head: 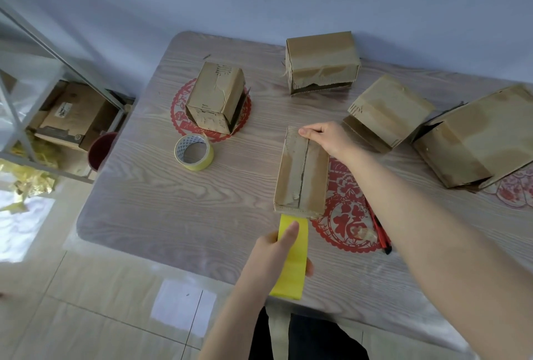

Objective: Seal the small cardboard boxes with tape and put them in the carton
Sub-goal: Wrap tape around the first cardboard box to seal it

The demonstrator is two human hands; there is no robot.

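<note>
A flat small cardboard box (300,175) lies in the middle of the table, its top flaps meeting in a lengthwise seam. My right hand (328,139) rests on its far end, fingers curled over the edge. My left hand (277,255) pinches a cut strip of yellow tape (292,255) just in front of the box's near end. The yellow tape roll (193,152) lies flat to the left. Three other small boxes stand farther back: one at back left (216,97), one at back centre (321,61), one to the right (388,111).
A larger cardboard carton (476,140) lies on its side at the right edge. Red paper-cut mats lie on the wooden table (173,215), and a red pen (380,232) lies near the front. A metal shelf with boxes (72,111) stands at left.
</note>
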